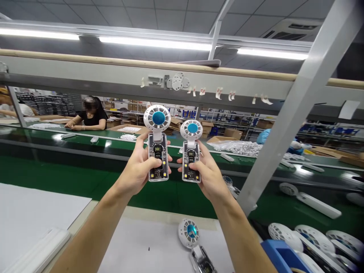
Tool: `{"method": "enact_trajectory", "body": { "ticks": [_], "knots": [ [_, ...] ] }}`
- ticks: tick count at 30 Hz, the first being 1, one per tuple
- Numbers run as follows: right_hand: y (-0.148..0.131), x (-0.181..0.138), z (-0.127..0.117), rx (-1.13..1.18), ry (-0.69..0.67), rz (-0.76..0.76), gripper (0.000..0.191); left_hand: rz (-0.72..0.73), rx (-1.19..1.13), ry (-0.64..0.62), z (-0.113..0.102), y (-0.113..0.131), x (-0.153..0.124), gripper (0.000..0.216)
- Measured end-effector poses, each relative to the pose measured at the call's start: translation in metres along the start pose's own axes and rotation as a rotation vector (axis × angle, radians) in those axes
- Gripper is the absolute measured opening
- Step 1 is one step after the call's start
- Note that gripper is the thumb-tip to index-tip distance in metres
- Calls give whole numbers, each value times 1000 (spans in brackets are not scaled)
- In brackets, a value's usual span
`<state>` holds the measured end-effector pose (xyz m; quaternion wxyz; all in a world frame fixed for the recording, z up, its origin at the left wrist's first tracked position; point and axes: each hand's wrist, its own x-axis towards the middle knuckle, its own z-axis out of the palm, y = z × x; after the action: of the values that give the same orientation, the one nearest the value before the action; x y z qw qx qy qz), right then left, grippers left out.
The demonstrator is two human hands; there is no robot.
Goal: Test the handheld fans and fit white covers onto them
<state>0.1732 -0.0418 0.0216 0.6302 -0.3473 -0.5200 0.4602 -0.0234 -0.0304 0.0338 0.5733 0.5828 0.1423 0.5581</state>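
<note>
Both hands (139,167) (209,172) hide the fans' (157,146) (191,151) backs.

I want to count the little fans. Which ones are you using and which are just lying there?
In use:
left hand holds one clear fan
right hand holds a second clear fan

Lying about:
fan on the white table
white fans on the green belt
fans by the blue bin

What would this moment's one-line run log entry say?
left hand: holds left fan upright | right hand: holds right fan upright | third fan: lies on table
</note>
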Motion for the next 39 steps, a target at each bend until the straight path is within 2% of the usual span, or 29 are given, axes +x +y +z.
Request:
{"method": "enact_trajectory", "body": {
  "ticks": [4, 11, 17, 28, 39],
  "knots": [
    [-11, -17, 6, -9, -94, -162, 85, 38, 27, -83, 6, 7, -8, 75],
    [-17, -30, 10, -48, -123, -220, 80, 51, 26, -131, 9, 8, -10, 75],
    [-20, -32, 13, -29, -125, -213, 80, 59, 21, -152, 9, 5, -11, 78],
    [-22, -34, 17, -56, -52, -164, 83, 18, 9, -102, 11, 5, -12, 79],
    [-21, -25, 8, -36, -61, -91, 87, -66, -107, -20, 14, -12, -4, 73]
  ]
}}
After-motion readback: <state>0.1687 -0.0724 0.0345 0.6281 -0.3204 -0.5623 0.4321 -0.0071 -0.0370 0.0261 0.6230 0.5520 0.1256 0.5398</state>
